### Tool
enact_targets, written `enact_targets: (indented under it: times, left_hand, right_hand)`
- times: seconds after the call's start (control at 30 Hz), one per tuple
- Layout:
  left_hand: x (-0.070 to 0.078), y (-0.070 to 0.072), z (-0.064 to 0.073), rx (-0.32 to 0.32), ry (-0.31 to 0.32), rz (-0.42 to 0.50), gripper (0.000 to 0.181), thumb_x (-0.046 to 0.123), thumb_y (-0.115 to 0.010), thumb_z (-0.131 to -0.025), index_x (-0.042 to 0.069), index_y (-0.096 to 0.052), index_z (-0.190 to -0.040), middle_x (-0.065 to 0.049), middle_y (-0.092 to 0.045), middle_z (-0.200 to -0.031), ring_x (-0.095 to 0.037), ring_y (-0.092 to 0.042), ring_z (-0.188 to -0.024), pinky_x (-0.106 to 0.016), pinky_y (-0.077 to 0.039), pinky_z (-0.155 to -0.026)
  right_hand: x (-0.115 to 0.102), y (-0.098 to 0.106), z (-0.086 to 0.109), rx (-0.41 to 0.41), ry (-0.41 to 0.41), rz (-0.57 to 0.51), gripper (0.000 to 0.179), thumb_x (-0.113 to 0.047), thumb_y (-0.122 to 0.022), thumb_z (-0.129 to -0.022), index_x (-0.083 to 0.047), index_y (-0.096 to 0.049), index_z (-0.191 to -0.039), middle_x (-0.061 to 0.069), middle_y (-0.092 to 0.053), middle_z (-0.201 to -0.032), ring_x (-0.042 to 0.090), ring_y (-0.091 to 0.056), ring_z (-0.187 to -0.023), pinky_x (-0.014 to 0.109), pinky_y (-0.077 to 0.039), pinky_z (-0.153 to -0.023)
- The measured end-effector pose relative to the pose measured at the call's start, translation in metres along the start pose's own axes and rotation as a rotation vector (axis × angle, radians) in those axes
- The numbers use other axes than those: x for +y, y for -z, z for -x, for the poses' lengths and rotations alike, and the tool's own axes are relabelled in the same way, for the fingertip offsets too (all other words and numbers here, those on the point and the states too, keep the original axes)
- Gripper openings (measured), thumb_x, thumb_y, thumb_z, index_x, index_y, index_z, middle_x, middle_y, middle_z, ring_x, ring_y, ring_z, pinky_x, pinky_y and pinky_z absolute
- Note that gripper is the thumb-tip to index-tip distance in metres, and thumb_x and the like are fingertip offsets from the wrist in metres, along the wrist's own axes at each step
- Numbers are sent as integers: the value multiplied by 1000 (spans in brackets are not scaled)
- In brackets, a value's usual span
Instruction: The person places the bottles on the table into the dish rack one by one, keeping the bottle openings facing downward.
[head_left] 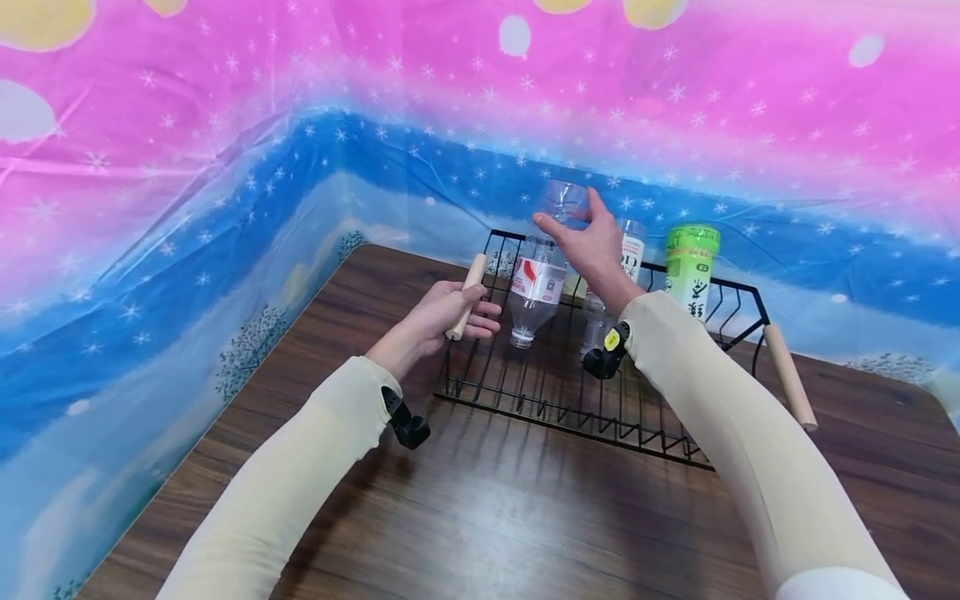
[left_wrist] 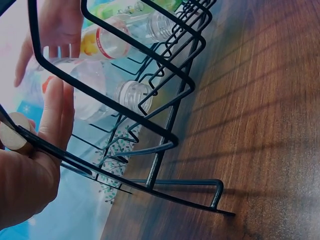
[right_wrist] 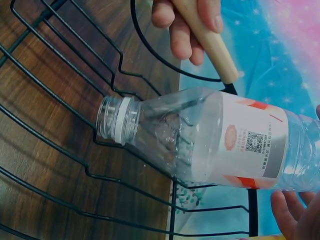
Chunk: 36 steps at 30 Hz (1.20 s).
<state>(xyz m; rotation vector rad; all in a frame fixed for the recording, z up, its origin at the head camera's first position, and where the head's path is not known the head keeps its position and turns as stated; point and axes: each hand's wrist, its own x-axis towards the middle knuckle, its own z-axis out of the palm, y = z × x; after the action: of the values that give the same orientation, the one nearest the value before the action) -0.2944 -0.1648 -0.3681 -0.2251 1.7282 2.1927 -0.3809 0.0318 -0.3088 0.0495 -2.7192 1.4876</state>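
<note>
A clear plastic bottle with a white and red label stands upside down in a black wire dish rack, its uncapped neck low among the wires. My right hand grips this bottle near its upturned base, thumb on one side and fingers on the other. At the rack's left end, my left hand holds the wooden handle under the thumb, with the other fingers stretched out past it. Behind my right hand, another upturned clear bottle is partly hidden.
An upturned green bottle stands farther right in the rack. The rack's other wooden handle sticks out at the right end. Under it lies a dark wooden table, and a pink and blue patterned cloth hangs behind.
</note>
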Motion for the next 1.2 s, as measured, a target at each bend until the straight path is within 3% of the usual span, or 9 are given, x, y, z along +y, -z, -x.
enact_targets:
  times: [0.17, 0.63, 0.83, 1.2]
  left_hand:
    - [2, 0, 1, -2, -10, -3, 44, 17, -45, -103, -3, -34, -140, -30, -56, -127, -19, -70, -71, -32, -60, -72]
    - [-6, 1, 5, -2, -24, -44, 42, 20, -43, -104, -2, -38, -139, -29, -55, -129, -18, -71, -76, -29, -60, -71]
    - [-6, 0, 6, -11, -22, -29, 43, 19, -42, -104, -3, -34, -140, -30, -54, -130, -16, -70, -72, -28, -60, -69]
    - [-4, 0, 3, -13, -19, -25, 46, 20, -43, -104, -5, -32, -142, -30, -52, -132, -16, -70, -71, -27, -60, -67]
  right_hand:
    - [-1, -1, -2, 7, -8, -4, 112, -61, -73, -74, -24, -8, -156, 10, -39, -150, 24, -43, -133, 37, -43, -105]
    - [4, -10, -5, 15, 5, 165, 115, -70, -65, -74, -13, -7, -156, 14, -41, -148, 29, -50, -126, 40, -47, -102]
    - [4, -13, -5, 19, 40, 195, 104, -66, -63, -79, -10, -18, -155, 17, -49, -141, 32, -52, -124, 44, -49, -98]
    - [4, -16, -4, -6, 41, 220, 109, -73, -54, -81, -6, -9, -155, 19, -34, -152, 36, -39, -135, 47, -42, -106]
